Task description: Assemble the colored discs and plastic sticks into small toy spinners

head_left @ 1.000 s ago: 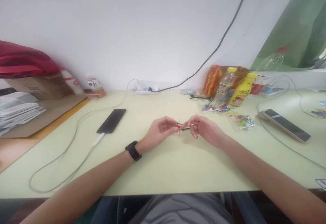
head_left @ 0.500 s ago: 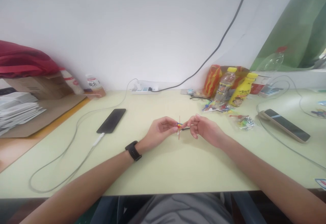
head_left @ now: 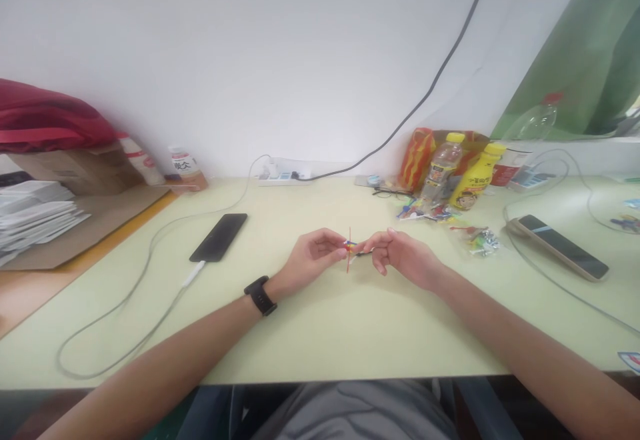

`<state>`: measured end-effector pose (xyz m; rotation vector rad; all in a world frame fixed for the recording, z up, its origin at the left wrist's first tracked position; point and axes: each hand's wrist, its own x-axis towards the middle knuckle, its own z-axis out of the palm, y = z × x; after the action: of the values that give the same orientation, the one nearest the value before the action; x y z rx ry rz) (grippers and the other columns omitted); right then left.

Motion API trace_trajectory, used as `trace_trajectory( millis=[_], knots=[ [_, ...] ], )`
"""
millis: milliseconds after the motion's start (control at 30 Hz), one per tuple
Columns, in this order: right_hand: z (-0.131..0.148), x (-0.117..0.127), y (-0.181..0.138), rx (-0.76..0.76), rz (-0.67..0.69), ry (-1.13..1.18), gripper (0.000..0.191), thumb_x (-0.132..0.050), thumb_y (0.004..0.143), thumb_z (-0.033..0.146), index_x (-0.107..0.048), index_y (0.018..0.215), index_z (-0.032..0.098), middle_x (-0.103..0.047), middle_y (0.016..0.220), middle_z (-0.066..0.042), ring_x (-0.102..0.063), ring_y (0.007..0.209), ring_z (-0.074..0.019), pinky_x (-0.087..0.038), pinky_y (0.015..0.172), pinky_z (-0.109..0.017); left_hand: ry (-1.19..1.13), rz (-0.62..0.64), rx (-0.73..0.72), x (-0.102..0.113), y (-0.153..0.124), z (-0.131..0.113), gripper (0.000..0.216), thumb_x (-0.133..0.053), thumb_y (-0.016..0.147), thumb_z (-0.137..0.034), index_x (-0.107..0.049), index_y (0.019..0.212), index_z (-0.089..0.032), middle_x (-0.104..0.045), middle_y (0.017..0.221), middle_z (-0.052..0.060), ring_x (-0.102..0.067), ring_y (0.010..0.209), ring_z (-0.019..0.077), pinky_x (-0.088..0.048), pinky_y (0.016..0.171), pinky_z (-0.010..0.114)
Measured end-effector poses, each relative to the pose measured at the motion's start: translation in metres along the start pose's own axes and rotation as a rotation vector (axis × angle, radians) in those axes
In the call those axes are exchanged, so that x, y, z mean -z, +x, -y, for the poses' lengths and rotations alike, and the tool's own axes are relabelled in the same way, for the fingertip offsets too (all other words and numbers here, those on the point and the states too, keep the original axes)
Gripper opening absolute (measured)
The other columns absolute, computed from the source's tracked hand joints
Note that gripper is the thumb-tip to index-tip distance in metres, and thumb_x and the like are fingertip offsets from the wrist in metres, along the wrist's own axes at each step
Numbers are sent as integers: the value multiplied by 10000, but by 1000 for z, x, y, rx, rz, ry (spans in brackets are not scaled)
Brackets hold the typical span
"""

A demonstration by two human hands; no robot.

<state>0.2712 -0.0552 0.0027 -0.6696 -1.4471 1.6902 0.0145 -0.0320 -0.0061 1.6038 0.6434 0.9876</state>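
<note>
Above the middle of the table (head_left: 300, 333), my left hand (head_left: 320, 253) is closed in a pinch on a small plastic toy (head_left: 349, 249). The toy has red and blue parts and a thin orange-red bar standing crosswise like a propeller blade. A dark, narrow piece shows to its right, partly behind my fingers. My right hand (head_left: 400, 253) reaches in from the other side with its index finger stretched to the toy; whether the fingertip touches is unclear. Its other fingers are loosely bent and apart. A black watch (head_left: 261, 295) is on my left wrist.
To the left lies a black phone (head_left: 219, 237) on a white cable. At the right are another phone (head_left: 563, 245), small bags of coloured plastic parts (head_left: 477, 240), a yellow bottle (head_left: 477, 177) and a clear bottle (head_left: 443, 167). Behind, a power strip (head_left: 283, 177) lies along the wall.
The toy's thin bar has shifted slightly left and turned a little. My right index finger has moved slightly left with it; both hands otherwise stay in place.
</note>
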Motion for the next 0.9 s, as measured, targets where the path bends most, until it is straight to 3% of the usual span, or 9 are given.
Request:
trace_trajectory(
  millis=[167, 267, 367, 467, 700, 900],
  knots=[
    [-2, -4, 1, 46, -12, -63, 459, -520, 986, 581, -753, 1032, 187, -703, 1270, -158, -580, 639, -158, -489, 624, -352, -1, -20, 1, 1, 0, -1, 301, -809, 865, -358, -704, 1057, -152, -751, 1094, 122, -734, 1010, 245, -585, 914, 385],
    [-5, -11, 3, 129, -147, -220, 290, -695, 923, 474, -729, 1043, 212, -724, 1091, -94, -515, 584, -120, -435, 565, -304, -7, -7, 15, -4, 0, -4, 288, -803, 871, -361, -714, 1045, -150, -759, 1031, 109, -731, 931, 217, -587, 853, 353],
    [-9, -17, 5, 202, -218, -447, 245, -782, 869, 414, -719, 1009, 223, -688, 914, -40, -474, 582, -112, -391, 553, -283, 11, 12, 16, -8, -1, -5, 268, -794, 880, -367, -723, 1014, -146, -766, 975, 102, -712, 843, 185, -574, 789, 320],
    [-13, -20, 3, 280, -237, -694, 200, -716, 924, 421, -719, 942, 222, -673, 883, -45, -482, 591, -122, -389, 560, -292, 34, 18, 16, -9, -1, -3, 256, -783, 890, -372, -716, 984, -143, -764, 956, 97, -695, 817, 168, -562, 772, 304],
    [-17, -22, -4, 428, -170, -1233, 63, -550, 993, 259, -590, 1021, 219, -663, 860, -13, -524, 594, -130, -363, 589, -287, 9, 119, 63, -9, -3, -2, 247, -728, 939, -376, -680, 1012, -144, -766, 1048, 118, -710, 920, 191, -537, 784, 292],
    [-14, -23, -4, 443, -119, -1444, 193, -476, 1040, 331, -531, 1169, 199, -689, 1029, -75, -659, 813, -204, -408, 688, -315, -5, 187, 96, -10, -3, -6, 246, -687, 972, -382, -686, 1035, -145, -772, 1015, 124, -719, 950, 199, -505, 776, 275]
  ],
)
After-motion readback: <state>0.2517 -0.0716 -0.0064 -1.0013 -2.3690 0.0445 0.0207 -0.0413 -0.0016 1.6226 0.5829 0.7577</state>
